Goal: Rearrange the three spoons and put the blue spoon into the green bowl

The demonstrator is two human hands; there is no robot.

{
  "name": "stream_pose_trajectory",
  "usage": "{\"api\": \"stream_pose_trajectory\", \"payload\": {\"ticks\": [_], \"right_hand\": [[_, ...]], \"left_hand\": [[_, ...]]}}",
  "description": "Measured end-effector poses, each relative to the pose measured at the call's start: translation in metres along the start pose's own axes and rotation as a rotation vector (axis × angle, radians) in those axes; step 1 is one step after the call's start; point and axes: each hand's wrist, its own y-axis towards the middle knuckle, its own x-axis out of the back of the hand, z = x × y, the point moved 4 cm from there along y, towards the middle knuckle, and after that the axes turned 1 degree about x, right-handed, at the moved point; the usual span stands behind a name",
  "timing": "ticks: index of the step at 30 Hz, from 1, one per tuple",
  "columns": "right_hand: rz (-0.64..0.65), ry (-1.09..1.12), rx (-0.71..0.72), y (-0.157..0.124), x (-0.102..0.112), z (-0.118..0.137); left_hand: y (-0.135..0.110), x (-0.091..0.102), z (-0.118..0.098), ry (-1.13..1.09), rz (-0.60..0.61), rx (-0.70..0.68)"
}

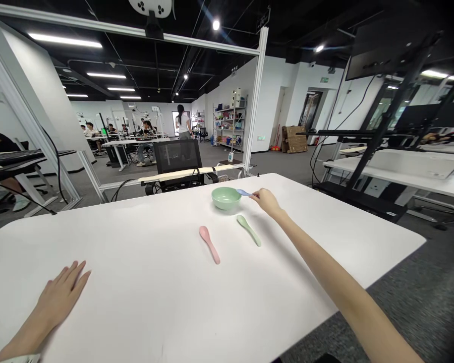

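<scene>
Toward the far side of the white table stands a green bowl (226, 199). My right hand (268, 201) reaches out to it, fingers closed on the handle of a blue spoon (243, 192), whose head is at the bowl's right rim. Whether the spoon touches the rim I cannot tell. Nearer to me lie a light green spoon (249, 230), just below the bowl, and a pink spoon (209, 245) to its left. On the table's left part my left hand (60, 292) rests palm down with its fingers stretched out, holding nothing.
The white table (136, 262) has rounded corners. Beyond its far edge are a metal frame (255, 101) and a black office chair (178, 159). At the right stands another desk (401, 169) with a dark stand. Several people are farther back in the room.
</scene>
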Motion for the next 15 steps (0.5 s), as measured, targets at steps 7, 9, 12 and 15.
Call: {"api": "stream_pose_trajectory", "payload": {"ticks": [7, 9, 12, 15], "right_hand": [[0.113, -0.117, 0.029, 0.035, -0.026, 0.050], [0.118, -0.134, 0.032, 0.041, -0.034, 0.057], [0.106, -0.141, 0.037, 0.047, -0.039, 0.064], [0.040, -0.130, 0.030, 0.046, -0.034, 0.061]], "left_hand": [[-0.006, 0.007, -0.010, -0.110, 0.024, 0.051], [-0.007, 0.007, -0.011, -0.121, 0.020, 0.063], [-0.009, 0.009, -0.013, -0.123, 0.013, 0.062], [-0.010, 0.011, -0.015, -0.115, 0.025, 0.061]]}}
